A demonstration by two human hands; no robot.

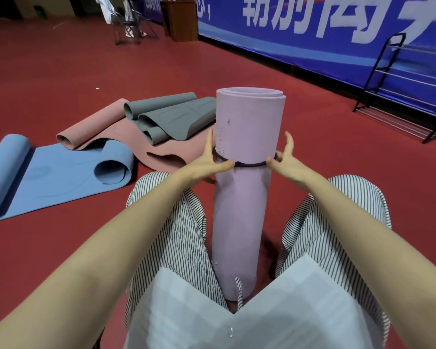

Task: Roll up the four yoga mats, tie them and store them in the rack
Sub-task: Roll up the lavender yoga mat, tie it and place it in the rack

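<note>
Well — purple mat (247, 127): rolled, it stood upright on the red floor (61, 79) between my knees in striped trousers (181, 222).
Dark band (249, 164): ringed the roll in its upper half.
Left hand (207, 165): pinched the band at the roll's left side, thumb on it, one finger straight up along the mat.
Right hand (286, 161): fingers curled, pinching the band at the right side.
Others: blue mat (48, 177), pink mat (126, 137) and grey mat (176, 117) lay partly unrolled to my left — overlapping.
Rack (398, 96): black, by the blue banner (312, 46), well apart.
</note>
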